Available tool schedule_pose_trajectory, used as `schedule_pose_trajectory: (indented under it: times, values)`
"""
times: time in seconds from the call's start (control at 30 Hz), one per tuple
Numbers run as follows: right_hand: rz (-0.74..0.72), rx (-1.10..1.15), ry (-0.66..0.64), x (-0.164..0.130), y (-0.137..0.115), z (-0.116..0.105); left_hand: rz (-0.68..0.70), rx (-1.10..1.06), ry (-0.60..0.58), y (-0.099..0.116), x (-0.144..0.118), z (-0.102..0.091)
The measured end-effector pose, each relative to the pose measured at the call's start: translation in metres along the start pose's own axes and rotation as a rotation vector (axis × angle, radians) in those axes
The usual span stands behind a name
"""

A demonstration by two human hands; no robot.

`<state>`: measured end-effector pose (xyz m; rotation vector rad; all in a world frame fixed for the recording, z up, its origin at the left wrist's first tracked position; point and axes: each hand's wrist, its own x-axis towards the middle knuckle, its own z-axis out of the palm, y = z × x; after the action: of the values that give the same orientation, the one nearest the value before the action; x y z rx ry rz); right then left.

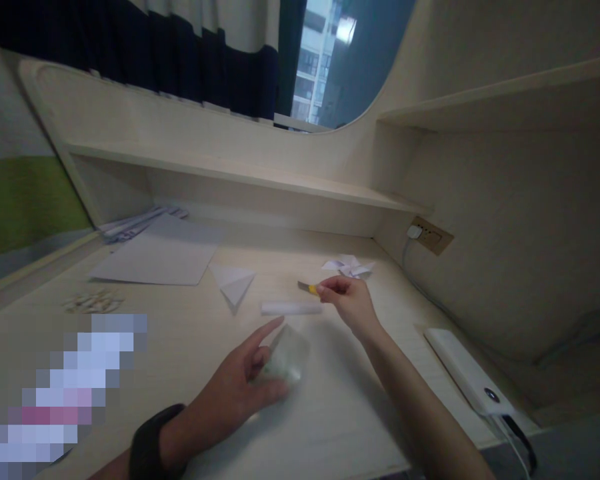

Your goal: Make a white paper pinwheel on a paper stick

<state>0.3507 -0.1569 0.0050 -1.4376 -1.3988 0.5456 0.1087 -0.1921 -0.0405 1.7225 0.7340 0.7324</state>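
Note:
My right hand pinches a small yellow utility knife, its blade pointing left, just above a narrow white paper strip lying on the desk. My left hand, with a black band on the wrist, holds a small translucent plastic piece near the desk's front, forefinger stretched toward the strip. A folded white paper triangle lies left of the strip.
A large white sheet and a sheaf of papers lie at the back left. Small pale bits sit at the left. Folded paper shapes lie behind my right hand. A white power bank with cable lies right, below a wall socket.

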Motion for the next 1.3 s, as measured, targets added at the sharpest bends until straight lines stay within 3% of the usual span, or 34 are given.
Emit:
schedule_pose_trajectory:
  times: [0.23,0.47,0.73,0.9,1.03,1.17,1.3]
  values:
    - [0.149,0.173,-0.134,0.0,0.003,0.022,-0.077,-0.173,-0.056,-0.009,-0.005,0.001]
    - [0.353,0.237,-0.27,-0.009,-0.003,0.038,-0.047,-0.159,-0.108,-0.022,-0.003,-0.003]
    - [0.261,0.27,-0.348,-0.004,-0.006,0.041,-0.118,-0.392,-0.163,-0.029,-0.005,0.004]
    - [0.25,0.186,-0.503,-0.009,0.002,0.049,-0.196,-0.488,0.015,-0.019,0.003,0.008]
    - [0.239,0.193,-0.578,-0.015,0.004,0.054,-0.237,-0.56,-0.012,-0.023,0.008,0.01]
    - [0.214,0.276,-0.559,-0.016,-0.009,0.048,-0.183,-0.672,-0.062,-0.033,0.009,0.009]
    - [0.094,0.302,-0.47,-0.015,-0.032,0.035,-0.095,-0.746,-0.066,-0.013,0.004,0.003]
